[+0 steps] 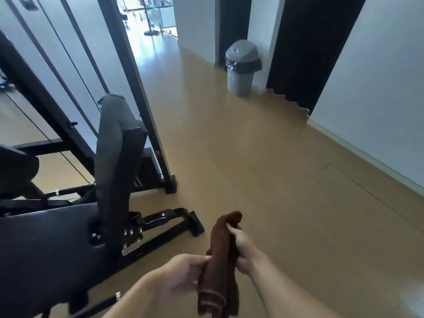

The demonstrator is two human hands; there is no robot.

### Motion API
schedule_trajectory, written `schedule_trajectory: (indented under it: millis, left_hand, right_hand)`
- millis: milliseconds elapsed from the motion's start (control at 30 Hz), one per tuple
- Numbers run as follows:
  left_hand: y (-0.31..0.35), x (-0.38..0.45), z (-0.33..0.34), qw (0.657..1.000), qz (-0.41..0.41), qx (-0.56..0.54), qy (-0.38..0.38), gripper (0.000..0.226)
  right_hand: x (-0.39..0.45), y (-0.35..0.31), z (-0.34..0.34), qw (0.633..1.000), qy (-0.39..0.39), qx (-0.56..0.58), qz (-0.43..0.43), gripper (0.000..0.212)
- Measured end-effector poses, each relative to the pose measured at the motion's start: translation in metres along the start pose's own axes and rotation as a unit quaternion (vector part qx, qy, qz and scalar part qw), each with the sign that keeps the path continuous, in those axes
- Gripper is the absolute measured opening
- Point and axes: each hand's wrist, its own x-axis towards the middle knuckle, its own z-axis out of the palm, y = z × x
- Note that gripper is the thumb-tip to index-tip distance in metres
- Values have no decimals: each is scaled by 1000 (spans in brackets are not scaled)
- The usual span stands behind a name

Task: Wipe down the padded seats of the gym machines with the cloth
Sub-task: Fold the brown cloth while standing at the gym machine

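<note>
I have the brown cloth (221, 260) between both hands, low in the near middle, over bare floor (263, 168) and not touching any pad; my left hand (183, 271) pinches its near side with thumb and fingertips; my right hand (242, 244) is closed round the far end, so I judge I am bunching it for a fresh face; the black seat (46, 239) lies near left, its upright backrest (112, 157) just beyond, within reach for wiping.

Open floor (263, 157) ahead and right; machine frame (137, 88) and padded bench (46, 244) crowding left.
</note>
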Motion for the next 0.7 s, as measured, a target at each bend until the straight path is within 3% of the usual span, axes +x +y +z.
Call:
schedule_trajectory:
  millis: [100, 167, 267, 367, 500, 567, 700]
  left_hand:
    - [-31, -5, 20, 987, -3, 80, 142, 40]
    - [-45, -4, 34, 970, 96, 35, 220, 44]
    - [-53, -14, 52, 937, 215, -20, 274, 55]
    - [-64, -30, 53, 890, 253, -58, 375, 34]
    - [-81, -63, 35, 847, 295, -163, 411, 21]
    - [-90, -80, 31, 838, 305, -165, 422, 20]
    - [-114, -103, 20, 822, 292, -171, 459, 18]
  right_hand:
    - [-22, -1, -5, 995, 11, -70, -73, 48]
    - [-40, 9, -5, 977, -32, -178, -110, 54]
    - [-65, 38, 4, 946, -83, -276, -151, 54]
    - [-84, 57, 17, 932, -145, -287, -166, 51]
    - [-93, 67, 39, 953, -159, -224, -124, 65]
    - [-98, 71, 50, 954, -174, -221, -104, 55]
    - [-109, 86, 70, 922, -248, -290, -69, 27]
